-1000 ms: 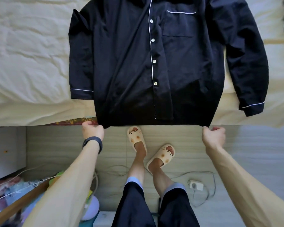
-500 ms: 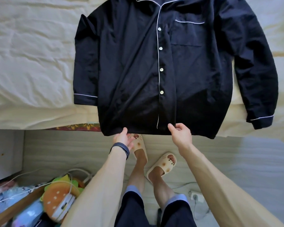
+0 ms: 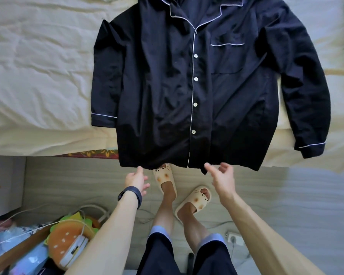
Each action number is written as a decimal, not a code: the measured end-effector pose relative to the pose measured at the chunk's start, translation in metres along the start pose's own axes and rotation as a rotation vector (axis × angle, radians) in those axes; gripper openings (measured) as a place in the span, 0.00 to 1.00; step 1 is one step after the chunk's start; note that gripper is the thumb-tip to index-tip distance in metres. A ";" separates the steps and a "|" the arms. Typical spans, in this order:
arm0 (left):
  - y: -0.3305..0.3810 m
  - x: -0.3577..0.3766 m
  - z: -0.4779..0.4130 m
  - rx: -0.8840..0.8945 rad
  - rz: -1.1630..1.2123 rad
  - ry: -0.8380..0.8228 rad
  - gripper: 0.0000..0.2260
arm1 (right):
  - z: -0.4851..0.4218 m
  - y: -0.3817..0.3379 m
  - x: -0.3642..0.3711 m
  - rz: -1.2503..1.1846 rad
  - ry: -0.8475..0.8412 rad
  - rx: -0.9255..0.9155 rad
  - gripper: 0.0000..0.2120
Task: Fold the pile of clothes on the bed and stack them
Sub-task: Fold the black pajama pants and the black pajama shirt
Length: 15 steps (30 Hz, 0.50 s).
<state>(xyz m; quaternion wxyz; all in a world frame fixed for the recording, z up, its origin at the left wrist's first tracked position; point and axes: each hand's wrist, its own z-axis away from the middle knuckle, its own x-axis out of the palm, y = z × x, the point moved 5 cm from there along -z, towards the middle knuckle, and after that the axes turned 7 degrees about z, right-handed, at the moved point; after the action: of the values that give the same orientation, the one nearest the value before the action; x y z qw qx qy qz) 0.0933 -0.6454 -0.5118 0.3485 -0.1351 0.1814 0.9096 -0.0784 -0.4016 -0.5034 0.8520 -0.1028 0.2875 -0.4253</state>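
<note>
my dark pajama shirt (image 3: pixel 167 86) lies buttoned, front up, on the bed (image 3: pixel 38 76), hem hanging over its near edge | left hand (image 3: pixel 135 180): fingers loose, thumb tip right at the hem, black band (image 3: pixel 130 196) on the wrist | right hand (image 3: pixel 221 178): fingers spread, just below the hem by the button strip | feet: slippers (image 3: pixel 164 178) on the floor (image 3: pixel 77 181) beneath

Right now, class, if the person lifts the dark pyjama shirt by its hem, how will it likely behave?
Probably floppy: the shirt droops over the bed edge and wrinkles. Likely light, since the cloth looks thin. Its sleeves would probably dangle, as both lie loose beside the body.
</note>
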 end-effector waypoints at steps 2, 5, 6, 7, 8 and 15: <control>0.009 0.010 0.008 0.042 -0.165 -0.044 0.14 | -0.010 -0.009 -0.019 -0.016 0.206 0.004 0.38; 0.045 0.043 0.036 0.491 -0.528 -0.020 0.10 | -0.021 -0.025 -0.052 -0.001 0.448 0.010 0.39; 0.058 0.058 0.051 0.664 -0.607 -0.025 0.08 | -0.028 -0.027 -0.063 -0.007 0.455 0.005 0.40; 0.070 0.075 0.065 0.816 -0.672 -0.032 0.09 | -0.037 -0.029 -0.073 -0.006 0.431 -0.007 0.39; 0.082 0.092 0.077 0.952 -0.743 -0.037 0.13 | -0.045 -0.030 -0.083 0.014 0.396 -0.014 0.38; 0.150 0.184 0.095 1.282 -1.246 -0.014 0.31 | -0.081 -0.040 -0.140 0.316 0.289 -0.156 0.20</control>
<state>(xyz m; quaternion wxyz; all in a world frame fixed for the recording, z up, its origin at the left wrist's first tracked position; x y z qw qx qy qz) -0.1529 -0.6013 -0.4593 0.7891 0.0172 0.5466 0.2796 -0.2180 -0.3114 -0.4960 0.8475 -0.0599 0.4512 -0.2733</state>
